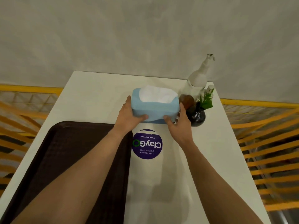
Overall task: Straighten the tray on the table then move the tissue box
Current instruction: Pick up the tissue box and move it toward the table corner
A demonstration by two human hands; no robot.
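Note:
A light blue tissue box (pixel 157 109) with white tissue sticking out of its top sits toward the far side of the white table (pixel 90 97). My left hand (pixel 129 115) grips its left end and my right hand (pixel 178 122) grips its right end, thumbs on the near face. A dark brown tray (pixel 64 152) lies on the near left part of the table, its edges roughly parallel to the table's side. My left forearm crosses over the tray's right part.
A clear spray bottle (pixel 198 78), a brown round object (pixel 186 100) and a black vase with a green plant (pixel 198 116) stand right of the box. A purple round sticker (pixel 147 144) lies on the table. Yellow railings (pixel 265 143) flank both sides.

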